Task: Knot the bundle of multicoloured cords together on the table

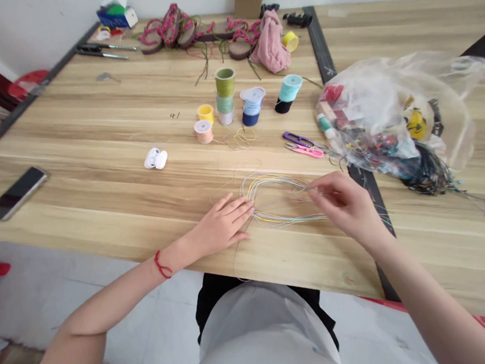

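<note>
A loose bundle of thin multicoloured cords (278, 201) lies in a long loop on the wooden table (96, 179), in yellow, blue and pale tones. My left hand (223, 224) rests flat with its fingers spread, the fingertips touching the left end of the loop. My right hand (343, 204) is pinching several strands at the loop's right end between thumb and fingers. The strand ends are hidden behind those fingers. A red string is tied around my left wrist (162, 264).
Thread spools (225, 83) stand beyond my hands, beside purple and pink scissors (301, 145). A bulging clear plastic bag (390, 116) lies to the right. A phone (17, 193) and white earbuds (155, 158) lie left. Woven sandals (198, 37) lie along the far edge.
</note>
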Available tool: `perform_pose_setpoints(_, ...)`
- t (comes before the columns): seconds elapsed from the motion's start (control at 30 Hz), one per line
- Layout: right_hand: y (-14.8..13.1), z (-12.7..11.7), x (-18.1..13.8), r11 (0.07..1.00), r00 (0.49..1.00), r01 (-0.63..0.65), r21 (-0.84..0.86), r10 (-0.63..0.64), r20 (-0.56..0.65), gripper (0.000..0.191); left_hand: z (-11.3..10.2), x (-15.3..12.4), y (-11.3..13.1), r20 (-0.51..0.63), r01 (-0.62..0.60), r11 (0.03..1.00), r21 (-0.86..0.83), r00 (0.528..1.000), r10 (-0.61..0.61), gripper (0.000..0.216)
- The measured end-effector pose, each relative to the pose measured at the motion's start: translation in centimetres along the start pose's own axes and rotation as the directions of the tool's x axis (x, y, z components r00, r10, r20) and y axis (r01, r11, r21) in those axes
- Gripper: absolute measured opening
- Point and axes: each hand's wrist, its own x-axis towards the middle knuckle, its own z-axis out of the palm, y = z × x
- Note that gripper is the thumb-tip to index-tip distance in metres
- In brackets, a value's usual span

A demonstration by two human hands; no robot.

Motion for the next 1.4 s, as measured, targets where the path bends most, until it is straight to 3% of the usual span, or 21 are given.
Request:
perform_pose_setpoints(0.1,-0.3,0.0,-0.1,0.898,0.942,0.277,-0.342,-0.182,0.283,0.011,-0.1,0.0,0.0,0.006,0.003,1.0,-0.022,1.0,-0.003,0.054)
perform_pose_setpoints(0.17,-0.7,0.2,0.0,0.85,0.9,0.367,-0.379,-0.222,0.375,0.011,-0.3,0.1,0.0,0.016,0.004,0.999,-0.035,1.0,-0.003,0.056)
perform_pose_setpoints(0.23,-1.2,0.7,0.2,0.868,0.89,0.366,-0.335,-0.221,0.4,0.014,-0.6,0.1,0.0,0.028,0.005,0.999,-0.046,1.0,-0.004,0.057)
perform_pose_setpoints(0.3,-1.8,1.4,0.4,0.935,0.893,0.299,-0.19,-0.204,0.402,0.016,-0.8,0.1,0.0,0.04,0.008,0.998,-0.058,0.999,-0.006,0.059)
perform_pose_setpoints(0.37,-2.4,2.2,0.4,0.985,0.885,0.146,0.093,-0.172,0.432,0.023,-0.9,0.1,0.0,0.048,0.011,0.997,-0.074,0.999,-0.008,0.061)
perform_pose_setpoints(0.4,-2.7,2.7,0.4,0.964,0.882,0.034,0.262,-0.152,0.446,0.029,-0.9,0.1,0.0,0.049,0.012,0.996,-0.083,0.999,-0.008,0.063)
perform_pose_setpoints(0.47,-3.0,3.7,0.4,0.826,0.888,-0.182,0.533,-0.094,0.449,0.04,-0.9,0.0,0.0,0.05,0.016,0.995,-0.098,0.999,-0.011,0.065)
perform_pose_setpoints(0.53,-3.1,4.4,0.4,0.745,0.903,-0.268,0.611,-0.026,0.428,0.045,-0.8,0.0,0.0,0.049,0.017,0.995,-0.101,0.999,-0.012,0.065)
perform_pose_setpoints(0.6,-3.1,4.9,0.7,0.841,0.913,-0.216,0.495,-0.005,0.407,0.039,-0.8,0.0,0.0,0.048,0.016,0.995,-0.096,0.999,-0.011,0.064)
perform_pose_setpoints(0.7,-3.1,5.2,1.1,0.979,0.921,0.031,0.203,-0.107,0.375,0.021,-0.8,0.0,0.1,0.05,0.014,0.995,-0.097,0.999,-0.009,0.063)
perform_pose_setpoints(0.8,-3.1,5.5,1.2,0.965,0.884,0.261,0.002,-0.24,0.402,0.014,-0.9,0.0,0.1,0.052,0.016,0.995,-0.096,0.999,-0.011,0.062)
perform_pose_setpoints(0.93,-3.0,5.9,1.1,0.884,0.833,0.419,-0.205,-0.285,0.474,0.021,-0.9,0.0,0.1,0.052,0.017,0.995,-0.095,0.999,-0.012,0.061)
perform_pose_setpoints(1.07,-2.9,6.1,1.2,0.855,0.832,0.453,-0.251,-0.304,0.465,0.024,-0.9,0.1,0.1,0.056,0.023,0.995,-0.099,0.998,-0.018,0.06)
perform_pose_setpoints(1.4,-2.2,6.8,1.2,0.911,0.871,0.381,-0.157,-0.296,0.393,0.014,-0.8,0.0,0.1,0.066,0.022,0.995,-0.099,0.998,-0.015,0.062)
